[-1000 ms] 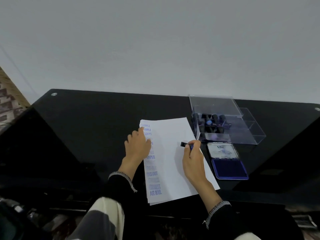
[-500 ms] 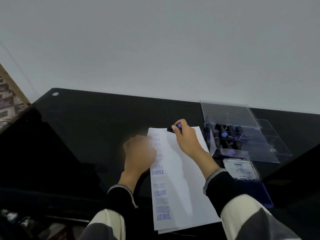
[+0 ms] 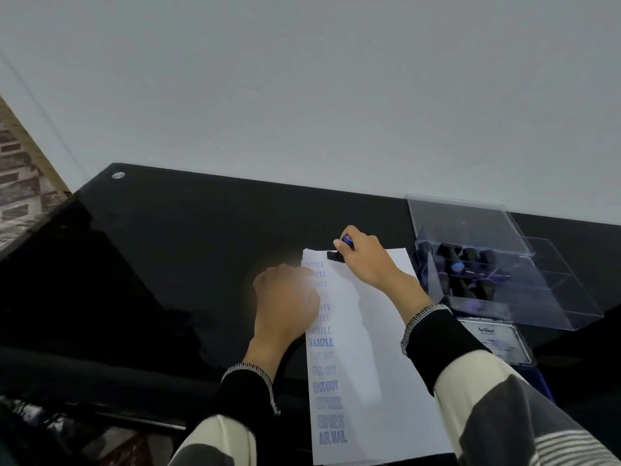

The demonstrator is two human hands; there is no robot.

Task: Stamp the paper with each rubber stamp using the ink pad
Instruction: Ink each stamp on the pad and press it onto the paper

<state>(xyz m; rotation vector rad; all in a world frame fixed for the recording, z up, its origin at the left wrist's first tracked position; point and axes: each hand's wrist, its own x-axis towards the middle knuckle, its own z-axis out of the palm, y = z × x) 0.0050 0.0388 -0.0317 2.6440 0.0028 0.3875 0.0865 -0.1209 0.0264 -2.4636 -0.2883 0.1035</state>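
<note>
Right hand (image 3: 368, 264) carried stamp (image 3: 337, 253) to paper's (image 3: 376, 348) far edge.

An office desk: glossy black table (image 3: 201, 230), stamp case (image 3: 504, 270), plain white wall (image 3: 302, 79).

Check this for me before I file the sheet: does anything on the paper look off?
Several prints in the left column of the paper are faint or smudged, notably the pale ones near the left hand. Nothing is spilled or torn.

Plain pale wall (image 3: 302, 79) behind a glossy black table (image 3: 188, 230) — brickwork (image 3: 16, 176) at left.
</note>
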